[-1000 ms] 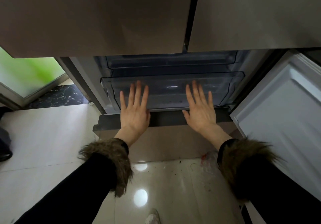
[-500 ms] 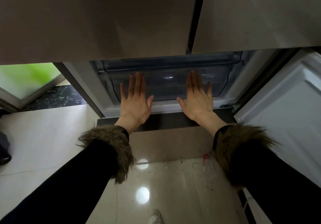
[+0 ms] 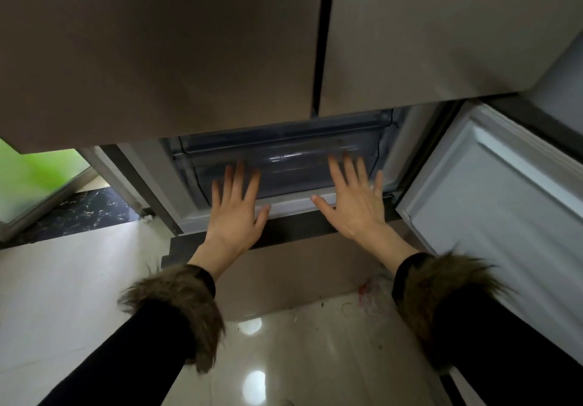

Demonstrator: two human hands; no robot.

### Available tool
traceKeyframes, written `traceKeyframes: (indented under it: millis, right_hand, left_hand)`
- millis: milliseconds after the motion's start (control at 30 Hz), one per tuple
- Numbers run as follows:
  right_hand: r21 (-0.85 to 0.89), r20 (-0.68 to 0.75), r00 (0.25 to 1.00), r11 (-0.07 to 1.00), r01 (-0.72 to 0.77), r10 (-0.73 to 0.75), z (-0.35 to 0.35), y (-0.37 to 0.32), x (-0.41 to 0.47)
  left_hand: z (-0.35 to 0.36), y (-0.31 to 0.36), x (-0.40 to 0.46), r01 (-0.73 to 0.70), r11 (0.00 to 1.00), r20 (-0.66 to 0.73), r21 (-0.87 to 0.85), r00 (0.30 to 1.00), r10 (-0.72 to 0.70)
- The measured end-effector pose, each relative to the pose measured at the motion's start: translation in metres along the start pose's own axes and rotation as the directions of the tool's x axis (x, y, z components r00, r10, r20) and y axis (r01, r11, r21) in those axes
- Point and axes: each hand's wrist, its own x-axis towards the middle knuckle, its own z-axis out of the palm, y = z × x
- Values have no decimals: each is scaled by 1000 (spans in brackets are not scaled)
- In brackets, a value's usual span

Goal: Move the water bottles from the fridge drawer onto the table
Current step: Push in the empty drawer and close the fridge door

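Fingertips of both hands blur at twelve o'clock; the drawer (image 3: 284,159) contents stay hidden behind its murky front.

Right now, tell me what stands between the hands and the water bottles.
The translucent drawer front does. The left hand and right hand lie flat, fingers straight, against it, and the drawer sits pushed into the fridge. No bottles show through the plastic, so whether any remain inside cannot be told.

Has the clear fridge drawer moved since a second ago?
Yes. The drawer has slid back into the fridge: its front stuck out past the white frame ledge before and now sits behind it, both hands flat against it.
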Motion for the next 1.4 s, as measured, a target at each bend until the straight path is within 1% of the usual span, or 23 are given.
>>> traceKeyframes:
  millis: [100, 167, 367, 500, 633, 700, 833, 900, 1033, 1133, 1267, 1333, 1400]
  right_hand:
    - [19, -11, 999, 999, -35, 35, -15, 10, -35]
    - [-5, -10, 999, 999, -53, 53, -28, 17, -60]
    - [-5, -78, 992, 995, -103, 103, -72, 51, -148]
    - [-8, -117, 985, 991, -130, 128, -97, 83, -220]
    - [-29, -150, 974, 984, -174, 168, -118, 116, -298]
    - [-25, -166, 966, 978, -205, 198, -129, 133, -333]
    - [-99, -287, 930, 958, -269, 232, -152, 167, -388]
    - [-126, -299, 914, 938, -324, 275, -163, 185, -413]
    - [-83, -274, 869, 891, -447, 411, -177, 218, -449]
    - [-47, -247, 835, 854, -518, 492, -182, 235, -466]
    - [-20, -253, 847, 873, -487, 467, -179, 245, -477]
    - [-22, -263, 856, 885, -466, 445, -179, 246, -478]
    - [-28, -296, 857, 893, -450, 423, -179, 247, -478]
  left_hand:
    - [-12, 16, -22, -28, 998, -3, -54, 1000, 28]
    - [-23, 33, -37, -61, 993, 14, -96, 998, 63]
    - [-55, 94, -85, -161, 971, 31, -175, 985, 169]
    - [-69, 140, -136, -266, 942, -9, -205, 963, 270]
    - [-73, 191, -185, -360, 903, 4, -234, 929, 371]
    - [-77, 218, -202, -413, 876, 14, -251, 903, 430]
    - [-90, 277, -222, -533, 791, -12, -299, 831, 556]
    - [-95, 309, -229, -588, 747, -12, -310, 788, 616]
    - [-105, 374, -237, -691, 665, 15, -284, 691, 723]
    - [-111, 420, -239, -722, 641, 32, -261, 657, 753]
    - [-110, 458, -239, -733, 636, 96, -239, 634, 767]
    - [-105, 463, -241, -721, 643, 100, -257, 642, 760]
    - [-101, 461, -244, -700, 653, 73, -289, 664, 744]
